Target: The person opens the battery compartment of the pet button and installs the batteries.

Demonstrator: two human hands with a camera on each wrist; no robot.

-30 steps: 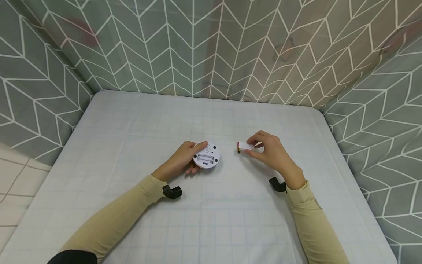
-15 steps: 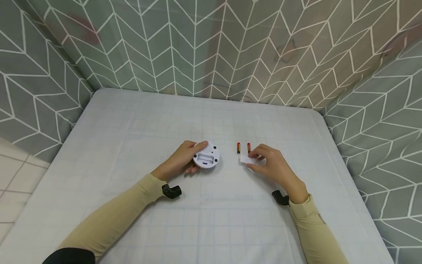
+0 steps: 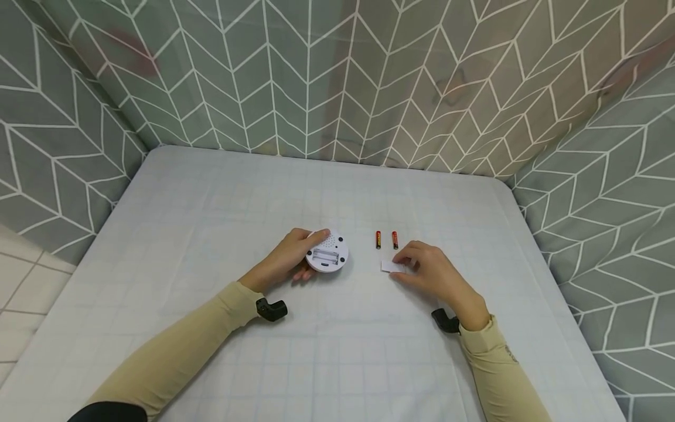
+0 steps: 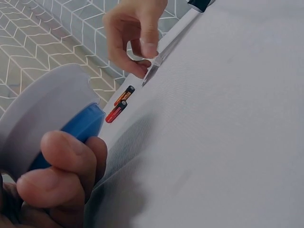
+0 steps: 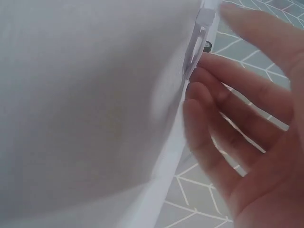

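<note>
In the head view my left hand [image 3: 285,258] grips a round white device [image 3: 339,249] by its left side, thumb on top. Its upturned face shows speaker holes, dark round feet and a battery compartment [image 3: 325,257] with no batteries in it. A blue part [image 4: 83,126] shows on its underside in the left wrist view. My right hand [image 3: 429,269] pinches a small white battery cover [image 3: 389,266] low over the table; the right wrist view shows a clip on the cover [image 5: 194,52]. Beyond it lie two small batteries, one left [image 3: 378,240] and one right [image 3: 395,240].
A white cloth with a faint grid covers the table [image 3: 253,193]. Grey-green curtains [image 3: 295,76] with white chevron lines hang behind it and along both sides. Pale floor tiles [image 3: 26,293] show at the left edge.
My right hand has drawn the battery cover toward me, away from the batteries, and lowered it. Both batteries now show in full. The left hand keeps its grip on the device, nearly still.
</note>
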